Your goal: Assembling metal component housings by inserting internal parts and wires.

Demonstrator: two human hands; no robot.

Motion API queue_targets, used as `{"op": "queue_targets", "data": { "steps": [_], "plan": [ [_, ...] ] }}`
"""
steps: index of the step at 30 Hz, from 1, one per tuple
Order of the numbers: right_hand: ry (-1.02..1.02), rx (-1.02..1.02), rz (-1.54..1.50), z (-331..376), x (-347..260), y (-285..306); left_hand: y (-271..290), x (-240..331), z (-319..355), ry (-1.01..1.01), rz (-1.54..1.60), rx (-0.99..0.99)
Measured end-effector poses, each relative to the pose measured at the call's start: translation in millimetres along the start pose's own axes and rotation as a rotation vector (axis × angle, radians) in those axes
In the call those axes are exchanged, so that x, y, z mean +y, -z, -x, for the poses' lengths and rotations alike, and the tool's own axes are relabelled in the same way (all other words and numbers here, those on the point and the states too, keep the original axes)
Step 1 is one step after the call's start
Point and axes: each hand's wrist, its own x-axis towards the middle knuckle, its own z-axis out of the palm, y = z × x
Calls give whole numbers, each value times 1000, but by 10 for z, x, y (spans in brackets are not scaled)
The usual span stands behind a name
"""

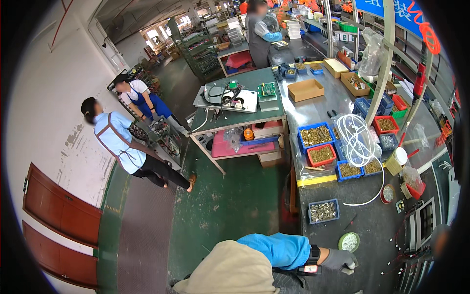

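Observation:
My left arm, in a blue sleeve with a black band at the wrist, reaches right across the lower edge onto the dark bench. My left hand (339,260) wears a grey glove. Its fingers curl together with pale tips over the bench top; whatever they hold, if anything, is too small to make out. Just beyond the hand sits a green bowl (349,242) of small whitish pieces. A blue bin (323,211) of small metal parts stands farther off. Between them lies a thin dark tool (350,221) with a reddish part. My right hand is out of view.
A white tubing coil (357,139) lies over blue and red parts bins (321,155). A metal post (384,63) rises on the right. A green-topped table (264,105) carries electronics. Two people (122,139) stand at left, another person (259,36) at the back.

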Motion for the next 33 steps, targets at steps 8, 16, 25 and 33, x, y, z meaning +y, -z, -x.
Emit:
{"op": "queue_targets", "data": {
  "steps": [8,16,25,33],
  "plan": [
    [145,19,164,-77,-402,-65,-87,240,150,192,-80,-72],
    [287,14,316,-345,-1056,-280,-161,257,89,70,25,-181],
    [315,103,552,-434,-2141,-492,-425,368,91,312,119,-191],
    [-190,333,96,151,-2086,-177,-846,444,122,465,28,-54]
  ]
}}
